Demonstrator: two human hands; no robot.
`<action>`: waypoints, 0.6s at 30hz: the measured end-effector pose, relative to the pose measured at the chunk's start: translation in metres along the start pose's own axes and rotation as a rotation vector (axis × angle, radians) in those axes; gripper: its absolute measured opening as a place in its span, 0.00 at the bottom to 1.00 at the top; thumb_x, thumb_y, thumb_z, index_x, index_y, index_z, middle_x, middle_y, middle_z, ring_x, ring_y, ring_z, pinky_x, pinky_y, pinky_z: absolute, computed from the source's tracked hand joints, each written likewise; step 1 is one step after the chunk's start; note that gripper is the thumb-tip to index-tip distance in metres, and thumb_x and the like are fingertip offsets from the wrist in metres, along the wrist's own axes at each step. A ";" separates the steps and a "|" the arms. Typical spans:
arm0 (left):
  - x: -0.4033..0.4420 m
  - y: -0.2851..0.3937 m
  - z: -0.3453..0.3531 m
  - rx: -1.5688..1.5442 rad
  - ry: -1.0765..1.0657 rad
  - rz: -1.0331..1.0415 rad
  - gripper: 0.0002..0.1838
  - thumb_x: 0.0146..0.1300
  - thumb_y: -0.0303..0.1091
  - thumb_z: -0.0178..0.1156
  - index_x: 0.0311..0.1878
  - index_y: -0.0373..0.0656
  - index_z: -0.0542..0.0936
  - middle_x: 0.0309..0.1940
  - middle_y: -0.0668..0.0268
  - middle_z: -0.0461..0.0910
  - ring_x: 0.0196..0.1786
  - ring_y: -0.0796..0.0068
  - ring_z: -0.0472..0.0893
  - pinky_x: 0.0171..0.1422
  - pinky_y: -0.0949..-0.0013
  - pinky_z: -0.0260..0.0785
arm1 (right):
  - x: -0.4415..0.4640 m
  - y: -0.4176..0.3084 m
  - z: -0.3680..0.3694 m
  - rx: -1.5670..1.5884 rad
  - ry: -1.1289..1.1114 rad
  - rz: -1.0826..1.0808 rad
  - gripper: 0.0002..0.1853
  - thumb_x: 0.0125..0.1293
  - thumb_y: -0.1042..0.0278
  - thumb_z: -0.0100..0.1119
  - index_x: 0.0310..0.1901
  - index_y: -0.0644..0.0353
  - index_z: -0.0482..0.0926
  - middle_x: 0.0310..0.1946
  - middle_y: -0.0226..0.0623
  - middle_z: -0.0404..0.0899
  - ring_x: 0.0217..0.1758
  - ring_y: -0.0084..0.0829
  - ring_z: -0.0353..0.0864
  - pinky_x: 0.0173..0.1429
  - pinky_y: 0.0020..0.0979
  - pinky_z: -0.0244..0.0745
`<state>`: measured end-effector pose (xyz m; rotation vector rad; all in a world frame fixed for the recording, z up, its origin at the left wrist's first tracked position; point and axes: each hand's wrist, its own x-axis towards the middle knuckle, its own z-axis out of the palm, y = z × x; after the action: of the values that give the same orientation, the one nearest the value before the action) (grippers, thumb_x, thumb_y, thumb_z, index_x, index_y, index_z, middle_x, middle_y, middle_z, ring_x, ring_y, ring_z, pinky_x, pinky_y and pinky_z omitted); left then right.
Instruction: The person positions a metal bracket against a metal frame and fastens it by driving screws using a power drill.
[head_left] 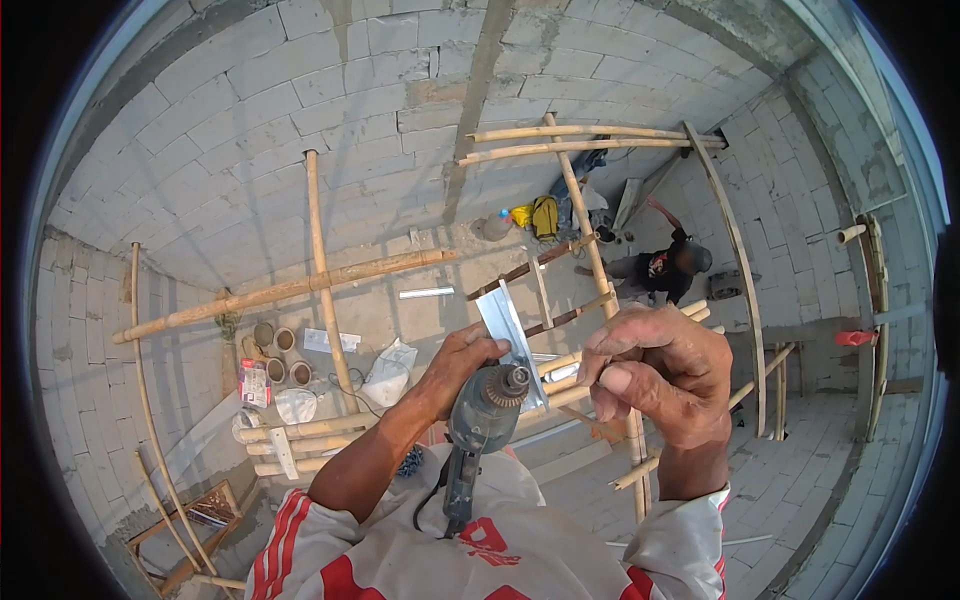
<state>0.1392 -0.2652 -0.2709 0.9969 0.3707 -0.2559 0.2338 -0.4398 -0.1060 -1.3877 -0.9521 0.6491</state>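
Observation:
My left hand has its fingers closed on a short metal channel, which stands out in front of my chest. A corded drill lies between my forearms, its chuck close to the channel's lower part and its body over my shirt. To the right, my right hand is raised with thumb and fingertips pinched together. Whatever sits between those fingertips is too small to make out.
Bamboo poles form scaffolding around and below me. On the floor far below, a person in dark clothes sits near a yellow bag. Several buckets and a white sack are at lower left. Block walls surround the space.

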 end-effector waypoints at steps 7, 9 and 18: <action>-0.005 0.009 0.004 0.018 -0.032 -0.009 0.17 0.64 0.38 0.54 0.49 0.35 0.77 0.40 0.63 0.81 0.42 0.78 0.79 0.49 0.71 0.74 | 0.000 0.028 0.009 -0.034 0.093 -0.188 0.14 0.66 0.83 0.59 0.53 0.70 0.75 0.45 0.53 0.83 0.48 0.38 0.85 0.48 0.34 0.84; -0.004 0.005 0.005 0.000 -0.026 0.003 0.18 0.64 0.38 0.54 0.49 0.35 0.77 0.40 0.63 0.81 0.42 0.78 0.79 0.49 0.71 0.74 | -0.003 0.031 0.016 -0.006 0.123 -0.174 0.14 0.65 0.83 0.59 0.53 0.69 0.76 0.45 0.53 0.83 0.49 0.39 0.85 0.49 0.34 0.84; -0.002 -0.005 0.001 -0.058 -0.025 0.018 0.17 0.63 0.40 0.55 0.46 0.35 0.78 0.36 0.65 0.81 0.38 0.79 0.79 0.45 0.72 0.72 | -0.002 0.044 0.022 -0.167 0.075 -0.286 0.14 0.63 0.83 0.62 0.50 0.65 0.78 0.43 0.49 0.85 0.52 0.41 0.84 0.53 0.37 0.83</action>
<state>0.1354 -0.2687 -0.2735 0.9391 0.3443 -0.2402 0.2205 -0.4247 -0.1512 -1.3771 -1.1384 0.3058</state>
